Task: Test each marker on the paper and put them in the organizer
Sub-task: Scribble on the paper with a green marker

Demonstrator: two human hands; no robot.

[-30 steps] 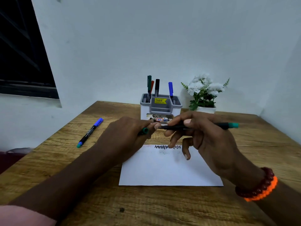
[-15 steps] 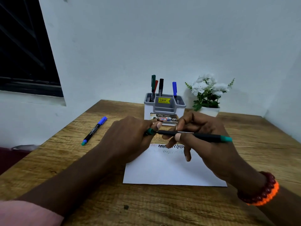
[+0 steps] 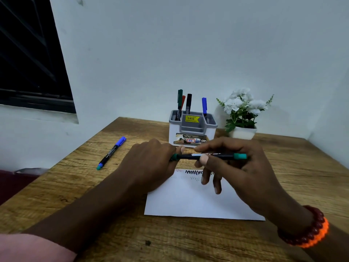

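A black marker with teal ends [image 3: 217,156] lies level between my hands, above the far edge of the white paper [image 3: 190,201]. My right hand [image 3: 238,167] pinches its barrel with thumb and fingers. My left hand [image 3: 151,163] grips the green cap at the marker's left end. Scribbled test lines [image 3: 193,172] run along the paper's far edge. Behind stands the grey and white organizer [image 3: 192,129] holding several markers. A blue-capped marker [image 3: 111,153] lies loose on the table at the left.
A white pot of white flowers [image 3: 243,112] stands right of the organizer by the wall. The wooden table [image 3: 302,176] ends at the left near a dark window. A beaded bracelet [image 3: 309,229] circles my right wrist.
The cap, apart from the marker a second ago, now sits against its left end. My right hand has brought the marker level and closer to my left hand.
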